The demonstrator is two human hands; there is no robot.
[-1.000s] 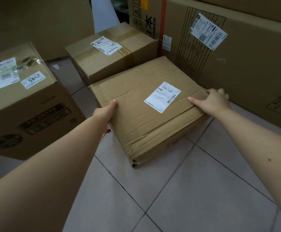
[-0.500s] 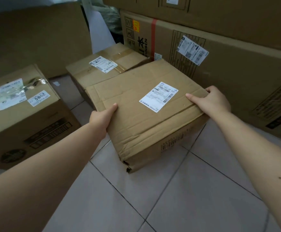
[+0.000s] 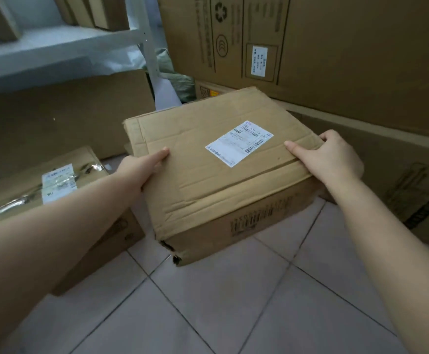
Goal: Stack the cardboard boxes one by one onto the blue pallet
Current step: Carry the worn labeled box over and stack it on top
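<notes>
Gripping from both sides, the left hand (image 3: 142, 167) and the right hand (image 3: 333, 159) are closed around the worn brown cardboard box with a white label (image 3: 216, 175). Each thumb lies on top and the other fingers are hidden down the sides. A moment ago the box sat on the pale tiled floor (image 3: 233, 302); now it is lifted and closer. That means carrying comes next. Farther left sits a taped brown box (image 3: 55, 180). Big brown cartons (image 3: 335, 47) stand behind. No blue pallet shows.
</notes>
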